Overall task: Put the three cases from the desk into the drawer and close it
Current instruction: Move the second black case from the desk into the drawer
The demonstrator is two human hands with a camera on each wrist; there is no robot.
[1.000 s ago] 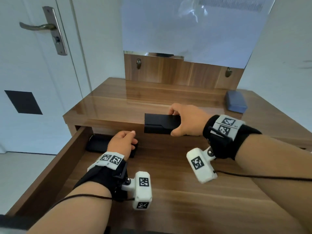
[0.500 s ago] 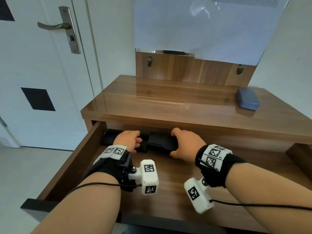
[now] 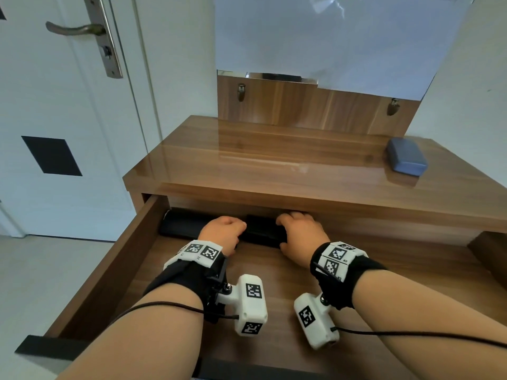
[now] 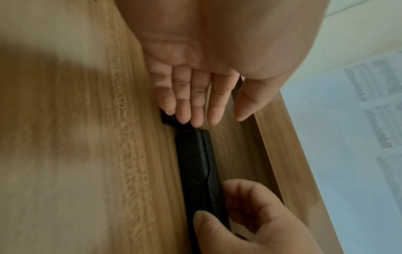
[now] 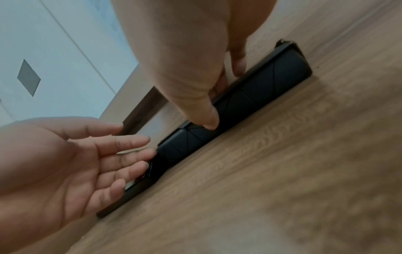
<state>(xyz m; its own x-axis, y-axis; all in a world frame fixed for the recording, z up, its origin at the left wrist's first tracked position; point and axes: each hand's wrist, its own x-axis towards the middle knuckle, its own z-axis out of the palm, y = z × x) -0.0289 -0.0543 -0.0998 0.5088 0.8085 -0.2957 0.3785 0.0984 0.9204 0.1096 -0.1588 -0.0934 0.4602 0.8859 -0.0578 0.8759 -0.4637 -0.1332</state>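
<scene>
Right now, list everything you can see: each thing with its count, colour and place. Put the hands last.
black cases: 2, black, end to end at the back of the open drawer, partly under the desk edge
blue case: 1, blue-grey, on the desk top, far right
drawer: 1, brown wood with a dark front edge, pulled open
desk: 1, glossy brown wood, against the wall
door: 1, white, left of the desk, metal handle
paper sheet: 1, white, on the wall above the desk
left hand: fingers straight, tips at the black cases
right hand: grips the right-hand black case
wrist cameras: 2, white, on black straps
</scene>
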